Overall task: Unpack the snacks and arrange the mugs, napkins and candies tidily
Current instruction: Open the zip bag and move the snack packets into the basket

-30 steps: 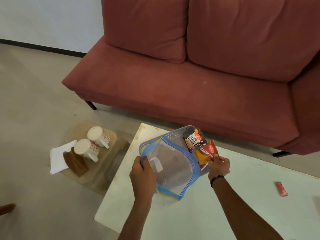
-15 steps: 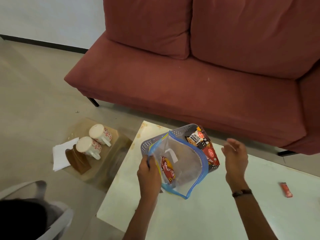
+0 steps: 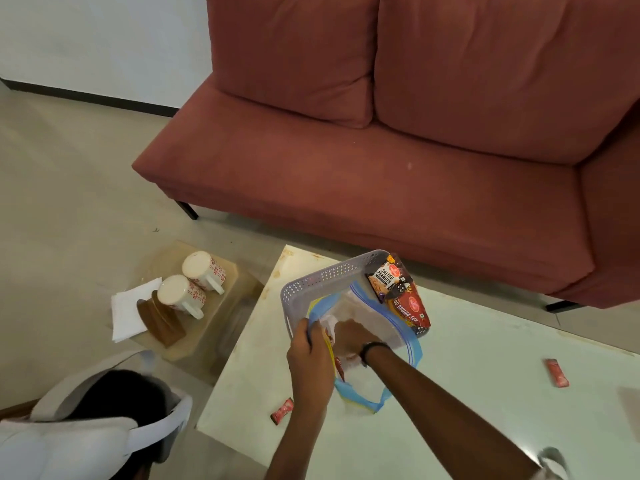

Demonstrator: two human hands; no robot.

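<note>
Snacks: two packets (image 3: pixel 398 289) stand in the basket (image 3: pixel 322 275), at its far right corner. A clear zip bag (image 3: pixel 384 327) with blue edging lies over the basket's near side and onto the table (image 3: pixel 485 393).

My left hand (image 3: pixel 309 355) grips the bag's mouth at the near-left of the basket, fingers curled on the blue rim, holding it open. My right hand (image 3: pixel 348 336) is pushed inside the bag; the film blurs it, so I cannot tell whether its fingers are apart or clamped on anything. A red packet edge (image 3: pixel 339 367) shows in the bag, just near of the basket.

Step in hand, as I judge it: emptying the bag.

Next calls for: a firm pinch on that packet, left hand keeping the mouth wide, then a lift out and into the basket beside the other two.

Two candies (image 3: pixel 557 373) (image 3: pixel 282 410) lie loose on the table, one well right of the basket, one near-left at the edge. Mugs (image 3: pixel 192 284) and napkins (image 3: pixel 126 313) sit on a low stand left of the basket, untouched
</note>
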